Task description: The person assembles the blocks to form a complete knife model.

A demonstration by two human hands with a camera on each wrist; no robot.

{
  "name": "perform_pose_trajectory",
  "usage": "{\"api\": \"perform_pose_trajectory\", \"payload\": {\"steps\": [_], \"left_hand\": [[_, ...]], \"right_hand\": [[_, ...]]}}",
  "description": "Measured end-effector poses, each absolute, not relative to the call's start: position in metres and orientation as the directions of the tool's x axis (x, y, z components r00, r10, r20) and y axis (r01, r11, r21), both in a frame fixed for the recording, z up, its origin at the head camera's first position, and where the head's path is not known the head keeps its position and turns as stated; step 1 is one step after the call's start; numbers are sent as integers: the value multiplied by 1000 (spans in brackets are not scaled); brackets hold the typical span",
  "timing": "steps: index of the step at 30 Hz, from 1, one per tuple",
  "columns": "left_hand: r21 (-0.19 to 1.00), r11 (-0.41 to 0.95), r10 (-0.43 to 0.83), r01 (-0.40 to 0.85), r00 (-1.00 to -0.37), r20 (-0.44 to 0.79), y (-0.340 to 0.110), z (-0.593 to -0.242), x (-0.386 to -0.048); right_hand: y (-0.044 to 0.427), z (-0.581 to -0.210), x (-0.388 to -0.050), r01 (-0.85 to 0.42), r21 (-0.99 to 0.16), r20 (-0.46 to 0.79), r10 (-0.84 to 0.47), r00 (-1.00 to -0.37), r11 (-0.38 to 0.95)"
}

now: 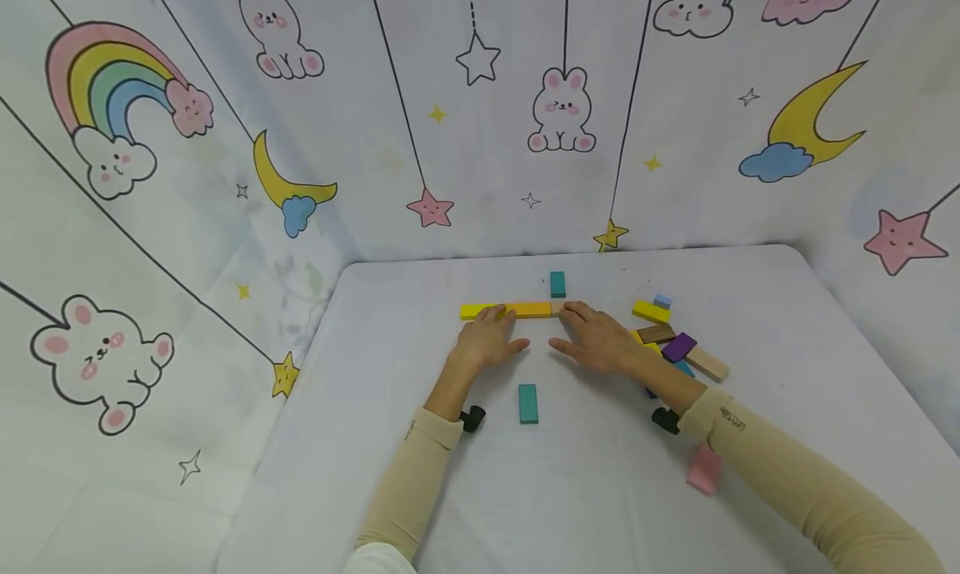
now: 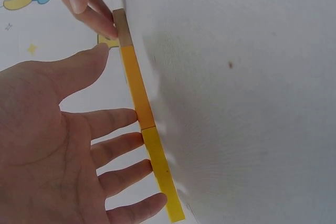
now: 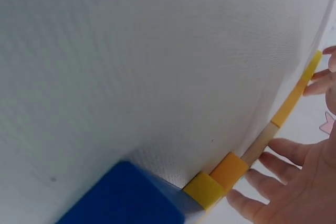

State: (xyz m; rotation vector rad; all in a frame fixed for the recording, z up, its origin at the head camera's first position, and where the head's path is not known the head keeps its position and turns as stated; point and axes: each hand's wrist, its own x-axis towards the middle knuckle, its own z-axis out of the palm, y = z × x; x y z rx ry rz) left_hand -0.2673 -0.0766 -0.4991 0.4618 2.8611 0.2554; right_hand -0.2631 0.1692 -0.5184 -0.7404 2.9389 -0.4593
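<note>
Across the white table runs a straight row of flat-lying blocks: a yellow block [image 1: 472, 311], an orange block [image 1: 534, 310] and a natural wood block [image 1: 557, 308]. Against the near side of the yellow and orange blocks [image 2: 137, 87] rest the fingertips of my left hand [image 1: 483, 339], its fingers straight and spread. My right hand [image 1: 600, 341] touches the wood block [image 3: 260, 144] with extended fingers and partly covers it in the head view. Both thumbs point inward, apart from each other. One teal block [image 1: 557, 284] stands beyond the row; another teal block [image 1: 528, 404] lies nearer me.
Right of my right hand is a loose cluster with a yellow block [image 1: 651, 311], a light blue block [image 1: 663, 301], a brown block [image 1: 657, 333], a purple block [image 1: 679, 346] and a tan block [image 1: 707, 363]. A pink block [image 1: 703, 471] lies beside my right sleeve. A patterned curtain [image 1: 487, 141] borders the table.
</note>
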Motion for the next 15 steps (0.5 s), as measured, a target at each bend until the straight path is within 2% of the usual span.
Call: {"api": "perform_pose_trajectory", "payload": {"steps": [5, 15], "left_hand": [[212, 935, 326, 284, -924, -199, -76, -500, -268], [200, 935, 332, 294, -922, -197, -76, -496, -266]], "right_hand": [[170, -518, -262, -456, -289, -1, -477, -879, 842], [171, -519, -262, -450, -331, -3, -478, -878, 829]]}}
